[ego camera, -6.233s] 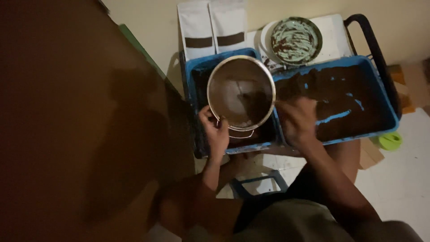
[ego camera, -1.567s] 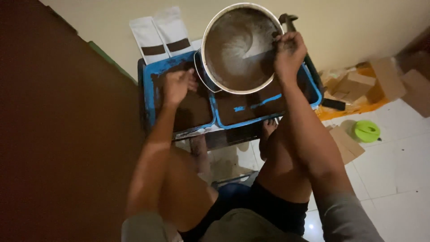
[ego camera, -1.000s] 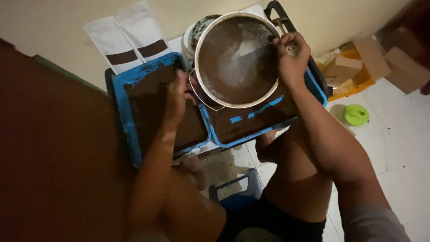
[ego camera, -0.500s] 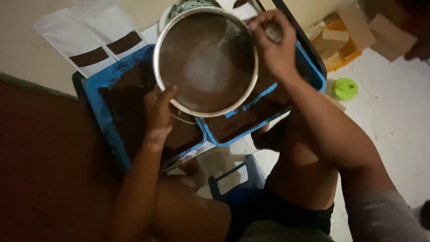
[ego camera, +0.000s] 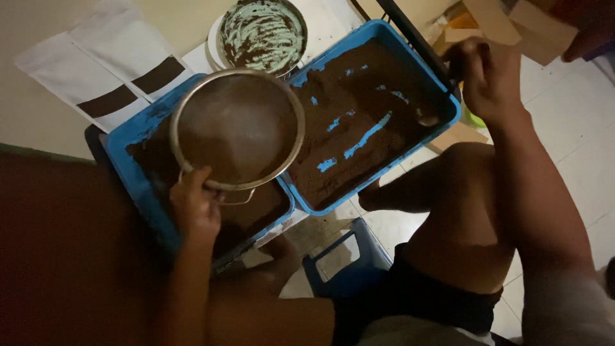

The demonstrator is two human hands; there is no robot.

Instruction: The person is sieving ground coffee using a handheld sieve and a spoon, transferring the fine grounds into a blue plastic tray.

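1. Since half a second ago, my right hand (ego camera: 490,80) has let go of the round metal sieve (ego camera: 237,128) and now sits out at the far right corner of the right blue tray (ego camera: 448,118), while the sieve has dropped lower and to the left in my view.
2. My left hand (ego camera: 195,208) grips the sieve by its near rim, where a small wire handle (ego camera: 234,197) juts out; the fingers are curled tight around it.
3. I see the sieve held roughly level above the left blue tray (ego camera: 128,170), its right edge overlapping the seam between the two trays.
4. My right hand is loosely curled with the fingers bent inward; I cannot tell whether it holds anything, since the light is dim there.
5. Dark brown powder (ego camera: 378,96) covers most of the right tray's floor, with streaks of bare blue showing through.
6. More of the same powder lies in the left tray under the sieve.
7. Beyond the trays I see a round bowl (ego camera: 262,32) smeared with brown and pale green.
8. Two white pouches with dark bands (ego camera: 109,64) lie flat to the left of that bowl.
9. My bare knees sit below the trays, with a blue stool (ego camera: 349,272) between them.
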